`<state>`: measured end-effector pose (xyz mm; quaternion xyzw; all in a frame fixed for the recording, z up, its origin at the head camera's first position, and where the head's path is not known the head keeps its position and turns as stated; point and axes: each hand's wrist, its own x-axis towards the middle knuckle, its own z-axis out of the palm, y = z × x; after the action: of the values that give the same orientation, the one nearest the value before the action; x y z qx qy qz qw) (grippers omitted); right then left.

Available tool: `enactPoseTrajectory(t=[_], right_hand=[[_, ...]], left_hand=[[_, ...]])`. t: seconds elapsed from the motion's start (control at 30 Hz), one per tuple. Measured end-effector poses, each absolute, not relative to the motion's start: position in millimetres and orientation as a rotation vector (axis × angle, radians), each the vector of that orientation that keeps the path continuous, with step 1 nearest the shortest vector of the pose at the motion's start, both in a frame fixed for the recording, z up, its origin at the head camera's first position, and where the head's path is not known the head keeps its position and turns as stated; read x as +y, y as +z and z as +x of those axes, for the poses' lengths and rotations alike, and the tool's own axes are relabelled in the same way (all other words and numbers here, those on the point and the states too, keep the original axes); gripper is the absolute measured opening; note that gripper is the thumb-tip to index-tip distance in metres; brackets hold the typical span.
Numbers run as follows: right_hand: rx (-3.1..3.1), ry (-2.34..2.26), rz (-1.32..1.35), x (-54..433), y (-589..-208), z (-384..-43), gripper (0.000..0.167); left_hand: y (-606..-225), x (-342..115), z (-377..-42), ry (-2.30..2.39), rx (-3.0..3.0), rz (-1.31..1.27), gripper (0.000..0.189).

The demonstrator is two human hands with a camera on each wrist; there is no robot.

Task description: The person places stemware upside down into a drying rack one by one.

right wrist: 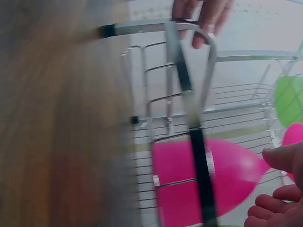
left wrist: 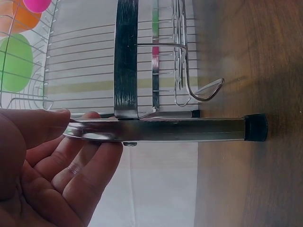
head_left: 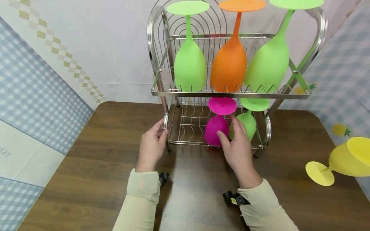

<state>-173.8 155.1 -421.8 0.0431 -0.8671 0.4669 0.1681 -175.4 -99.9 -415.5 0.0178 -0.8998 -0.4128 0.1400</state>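
My left hand [head_left: 151, 146] grips the left leg of a two-tier metal dish rack [head_left: 202, 145], thumb on one side of the tube and fingers on the other. On the lower tier stands an upside-down magenta goblet [head_left: 216, 130]. My right hand [head_left: 239, 149] is at this goblet, its thumb in front of the bowl and its fingers extended along the right side. In the right wrist view the thumb [right wrist: 280, 158] overlaps the goblet's narrow stem end, and the fingers stay apart from the bowl. A green goblet [head_left: 249, 123] stands inverted just right of it, partly behind my right hand.
The upper tier bears a green goblet [head_left: 189, 64], an orange goblet [head_left: 229, 64] and another green goblet [head_left: 268, 64], all upside down. A yellow goblet [head_left: 344, 160] lies on its side at the right of the wooden table [head_left: 115, 189]. A patterned cloth hangs behind.
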Motion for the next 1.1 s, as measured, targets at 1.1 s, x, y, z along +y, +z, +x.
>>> enactPoseTrajectory(t=[1.1], right_hand=[[-2.153, 1.554, -0.212, 226, -352, -146, 0.041]], left_hand=[[-414, -100, -175, -1.209, -2.603, 0.064, 0.039]])
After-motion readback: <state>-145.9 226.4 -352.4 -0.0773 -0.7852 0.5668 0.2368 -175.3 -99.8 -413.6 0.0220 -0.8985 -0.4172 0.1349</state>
